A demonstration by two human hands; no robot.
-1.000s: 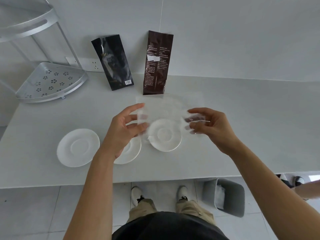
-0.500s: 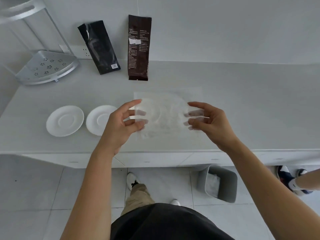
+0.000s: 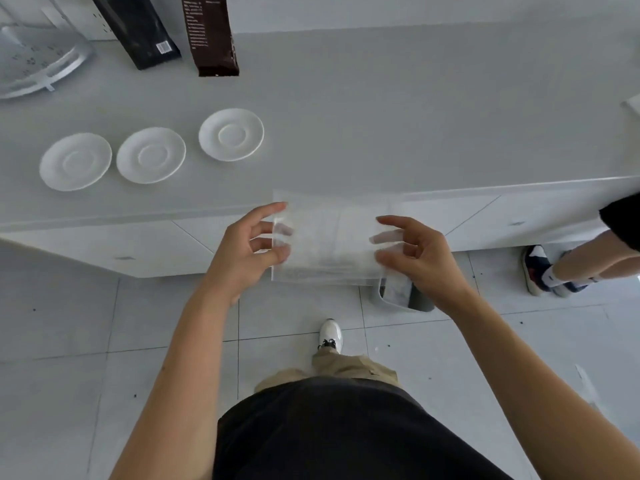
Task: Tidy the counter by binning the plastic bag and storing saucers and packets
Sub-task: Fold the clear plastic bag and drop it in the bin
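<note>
A clear plastic bag (image 3: 330, 237) is stretched flat between my left hand (image 3: 247, 249) and my right hand (image 3: 414, 256), each pinching one side. It hangs in front of the counter edge, above the floor. Just below its right corner stands a grey bin (image 3: 403, 294), mostly hidden by the bag and my right hand. Three white saucers lie in a row on the counter: left (image 3: 75, 161), middle (image 3: 151, 155), right (image 3: 231, 134). A black packet (image 3: 138, 32) and a brown packet (image 3: 213, 36) lean against the wall.
A metal corner rack (image 3: 38, 62) stands at the counter's (image 3: 381, 126) back left. Another person's leg and shoe (image 3: 540, 270) are on the floor at right, close to the bin. White cabinet fronts (image 3: 138, 244) run under the counter.
I stepped back from the counter, carrying the bag off it toward the bin. The third saucer, earlier behind the bag, now shows in full.
</note>
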